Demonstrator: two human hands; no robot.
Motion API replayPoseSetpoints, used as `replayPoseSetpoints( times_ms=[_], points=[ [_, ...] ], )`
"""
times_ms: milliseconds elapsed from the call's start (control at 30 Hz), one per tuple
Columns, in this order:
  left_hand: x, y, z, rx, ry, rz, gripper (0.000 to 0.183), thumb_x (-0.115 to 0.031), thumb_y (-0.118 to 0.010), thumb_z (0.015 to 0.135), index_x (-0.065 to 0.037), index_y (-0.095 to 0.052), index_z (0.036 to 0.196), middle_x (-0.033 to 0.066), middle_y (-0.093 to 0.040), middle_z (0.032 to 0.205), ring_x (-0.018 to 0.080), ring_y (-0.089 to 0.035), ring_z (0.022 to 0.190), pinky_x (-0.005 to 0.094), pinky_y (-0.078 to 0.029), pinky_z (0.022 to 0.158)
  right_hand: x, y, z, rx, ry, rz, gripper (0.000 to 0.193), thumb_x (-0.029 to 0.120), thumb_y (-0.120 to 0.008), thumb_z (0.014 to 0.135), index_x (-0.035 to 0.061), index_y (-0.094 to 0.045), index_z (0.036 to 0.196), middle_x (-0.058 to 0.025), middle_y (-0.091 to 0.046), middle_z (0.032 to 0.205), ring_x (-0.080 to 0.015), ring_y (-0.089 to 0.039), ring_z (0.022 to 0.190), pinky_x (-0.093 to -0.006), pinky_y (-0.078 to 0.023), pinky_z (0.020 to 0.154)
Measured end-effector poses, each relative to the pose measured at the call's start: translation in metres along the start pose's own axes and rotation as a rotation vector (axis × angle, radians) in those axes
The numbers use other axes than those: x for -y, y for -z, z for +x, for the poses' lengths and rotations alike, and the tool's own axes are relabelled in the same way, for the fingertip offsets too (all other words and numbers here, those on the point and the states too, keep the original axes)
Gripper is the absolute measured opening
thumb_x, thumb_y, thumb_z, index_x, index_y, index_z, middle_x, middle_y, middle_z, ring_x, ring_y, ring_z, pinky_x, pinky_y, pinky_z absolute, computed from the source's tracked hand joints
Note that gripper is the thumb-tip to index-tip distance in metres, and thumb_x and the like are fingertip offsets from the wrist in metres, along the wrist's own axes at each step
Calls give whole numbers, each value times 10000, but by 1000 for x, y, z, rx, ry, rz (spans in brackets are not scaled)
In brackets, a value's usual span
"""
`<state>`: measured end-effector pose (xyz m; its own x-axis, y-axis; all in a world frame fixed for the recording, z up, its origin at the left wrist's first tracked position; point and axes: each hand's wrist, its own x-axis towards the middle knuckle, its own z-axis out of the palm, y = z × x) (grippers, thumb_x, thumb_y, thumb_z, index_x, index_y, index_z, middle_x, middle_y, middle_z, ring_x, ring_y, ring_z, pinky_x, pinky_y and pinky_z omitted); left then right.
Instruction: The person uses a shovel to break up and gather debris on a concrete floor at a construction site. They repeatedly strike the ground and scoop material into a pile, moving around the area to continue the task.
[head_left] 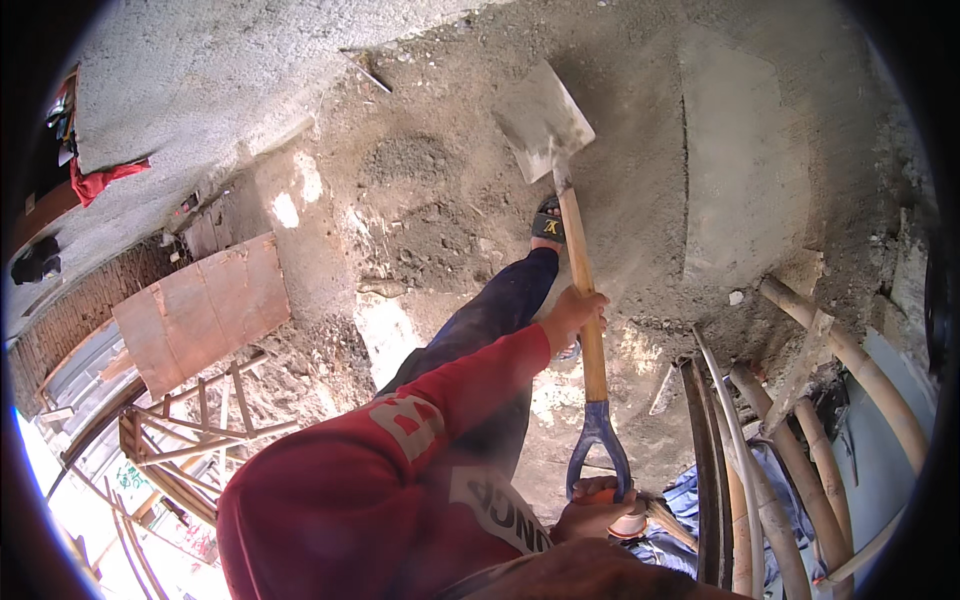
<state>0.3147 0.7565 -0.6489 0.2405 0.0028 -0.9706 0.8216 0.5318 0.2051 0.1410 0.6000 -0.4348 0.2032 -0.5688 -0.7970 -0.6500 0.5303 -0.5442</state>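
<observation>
A square-bladed shovel with a wooden shaft and a dark blue D-shaped handle stretches away from me. My left hand, at the end of a red sleeve, is closed around the middle of the shaft. At the near end, my right hand is wrapped around the grip of the D-handle. The pale metal blade is over the ground beyond my sandalled foot, with no visible load on it. Left of the blade lies a patch of loose grey soil.
Bamboo poles and planks lean over blue cloth at the right. A flat grey slab borders the dirt. A rough wall runs along the far left, with a plywood sheet and a wooden frame nearer me.
</observation>
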Motion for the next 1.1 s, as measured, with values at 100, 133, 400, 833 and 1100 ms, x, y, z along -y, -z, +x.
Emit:
replayPoseSetpoints(
  times_ms=[100,133,400,833,1100],
  points=[
    [17,-19,21,-92,-45,249,362,-110,-717,814,71,-505,1045,158,-591,822,265,-665,673,399,-559,532,6,-11,19,-189,-196,156,479,543,-369,970,139,-522,763,12,-439,521,-126,-405,422,-260,-322,397],
    [26,-15,42,-175,-77,315,365,-116,-723,805,78,-510,1030,163,-601,809,273,-669,661,398,-559,525,5,-10,37,-179,-247,168,480,561,-372,962,151,-519,761,24,-414,515,-116,-391,419,-258,-311,396],
    [-95,56,195,-291,-212,382,160,-53,-707,832,68,-606,859,132,-618,727,267,-642,560,394,-543,471,-88,-172,108,-92,-445,359,457,551,-386,939,160,-432,707,36,-336,519,-127,-301,451,-296,-291,450],
    [-125,-2,127,70,-173,-107,174,-52,-653,838,-15,-502,915,105,-536,751,247,-608,611,430,-532,565,-9,-164,119,-174,-11,72,391,403,-441,927,104,-477,678,14,-333,472,-123,-326,384,-275,-271,366],
    [-140,-5,48,375,-222,-620,170,-134,-625,896,-99,-464,941,11,-487,803,162,-542,688,354,-513,727,109,-147,49,299,851,-640,718,654,-314,977,27,-532,702,-55,-419,512,-181,-464,464,-349,-302,439]
  ],
)
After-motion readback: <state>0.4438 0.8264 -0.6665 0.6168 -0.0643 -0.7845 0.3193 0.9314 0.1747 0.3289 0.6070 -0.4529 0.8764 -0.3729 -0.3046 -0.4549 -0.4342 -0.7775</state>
